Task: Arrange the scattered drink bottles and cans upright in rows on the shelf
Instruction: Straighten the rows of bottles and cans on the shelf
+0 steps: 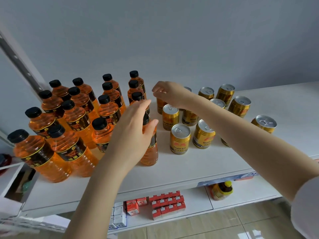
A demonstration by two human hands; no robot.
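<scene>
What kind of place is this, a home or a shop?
Probably a small shop: many identical orange drink bottles and gold cans stand on a white shelf, a label strip runs along its front edge, and small red boxes are stocked in rows below.

Sixteen orange bottles [76,118] and about twelve gold cans [180,140] stand on the shelf [189,169].

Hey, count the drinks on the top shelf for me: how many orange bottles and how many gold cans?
Orange bottles: 16
Gold cans: 12, counting those partly hidden
Total: 28
</scene>
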